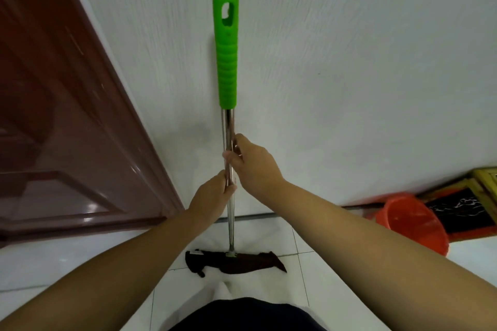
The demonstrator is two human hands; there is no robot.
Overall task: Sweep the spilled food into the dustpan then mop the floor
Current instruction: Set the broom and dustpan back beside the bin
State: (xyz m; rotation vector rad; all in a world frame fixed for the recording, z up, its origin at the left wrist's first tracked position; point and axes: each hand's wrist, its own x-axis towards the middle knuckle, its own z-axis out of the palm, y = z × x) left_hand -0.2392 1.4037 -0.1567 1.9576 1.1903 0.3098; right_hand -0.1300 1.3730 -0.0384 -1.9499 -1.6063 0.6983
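At 9 o'clock a dark reddish-brown door (61,121) with raised panels fills the left side of the view; its glossy face reflects light, and its lower edge meets the floor near 8 o'clock. A white textured wall (349,62) runs from the door frame across to 3 o'clock, with a grey edge of some fixture showing at 12 o'clock.

The floor (67,255) is laid in white glossy tiles with thin dark grout lines, visible from 8 o'clock through 5 o'clock.

At centre the mop (228,121) stands nearly upright. Its bright green ribbed grip, with a hanging hole near the top, rises towards 12 o'clock close to the wall; whether it touches the wall cannot be told. Below the grip runs a polished metal shaft. The dark cloth mop head (236,262) lies flat on the tiles at 6 o'clock, just short of the wall base.

The left hand (212,196) grasps the metal shaft, fingers wrapped round it, lower of the two. The right hand (250,164) sits directly above it, fingers and thumb closed round the same shaft. Both bare forearms extend from the bottom corners.

At 4 o'clock an orange bucket (414,223) stands on the floor near the wall. Just beyond it, at 3 o'clock, a yellow-framed dark panel (468,209) leans low against the wall.
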